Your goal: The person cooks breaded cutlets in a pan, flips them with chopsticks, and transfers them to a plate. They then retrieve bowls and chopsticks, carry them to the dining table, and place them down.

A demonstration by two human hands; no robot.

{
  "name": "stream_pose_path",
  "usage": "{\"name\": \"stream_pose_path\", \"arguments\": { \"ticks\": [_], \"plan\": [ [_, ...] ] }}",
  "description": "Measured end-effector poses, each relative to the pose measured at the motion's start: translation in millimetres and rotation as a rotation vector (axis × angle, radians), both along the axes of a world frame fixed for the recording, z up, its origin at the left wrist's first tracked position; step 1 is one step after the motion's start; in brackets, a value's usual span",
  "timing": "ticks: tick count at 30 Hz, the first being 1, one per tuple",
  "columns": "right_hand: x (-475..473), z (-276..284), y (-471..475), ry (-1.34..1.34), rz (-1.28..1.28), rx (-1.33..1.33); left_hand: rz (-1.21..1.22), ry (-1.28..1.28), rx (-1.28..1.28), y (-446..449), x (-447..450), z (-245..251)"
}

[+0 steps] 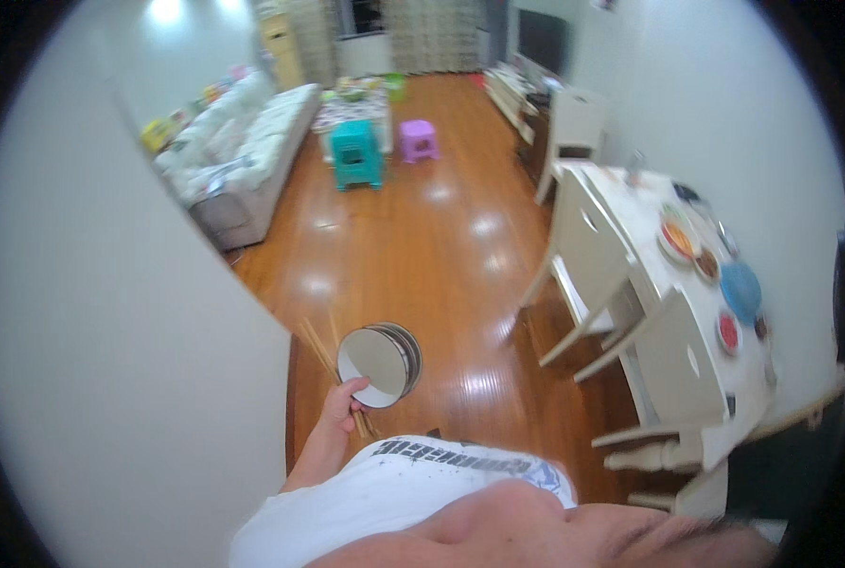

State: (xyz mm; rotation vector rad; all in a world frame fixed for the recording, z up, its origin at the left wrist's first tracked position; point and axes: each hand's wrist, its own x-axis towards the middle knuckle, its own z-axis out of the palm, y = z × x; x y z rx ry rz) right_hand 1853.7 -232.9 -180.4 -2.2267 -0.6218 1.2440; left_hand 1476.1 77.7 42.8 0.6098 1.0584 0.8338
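Observation:
My left hand (pixel 342 406) grips a stack of several white bowls (pixel 373 366) at their near rim, with the thumb over the inside edge. The stack is tipped on its side, so the pale inside of the front bowl faces up towards me. In the same hand are several wooden chopsticks (pixel 317 346), which stick out past the bowls at the far end and below the palm at the near end. Beneath them lies a glossy wooden floor (pixel 458 284). My right hand is out of view.
On the right, white chairs (pixel 667 362) line a white dining table (pixel 642 202) bearing food bowls (pixel 676 239) and a blue round item (pixel 741 292). A wall (pixel 146 341) runs close on my left. Farther off are a sofa (pixel 252 163), a teal stool (pixel 356 154) and a purple stool (pixel 418 140).

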Motion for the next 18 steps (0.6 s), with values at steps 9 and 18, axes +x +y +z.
{"name": "stream_pose_path", "arguments": {
  "ticks": [9,18],
  "plan": [
    [104.6,45.3,33.9,-0.044,-0.275,0.027,-0.226,-0.167,-0.043,108.2,176.8,27.9],
    [288.8,206.0,148.1,-0.484,-0.543,0.755,-0.408,-0.101,0.0,173.2,385.3,86.9]
  ]
}}
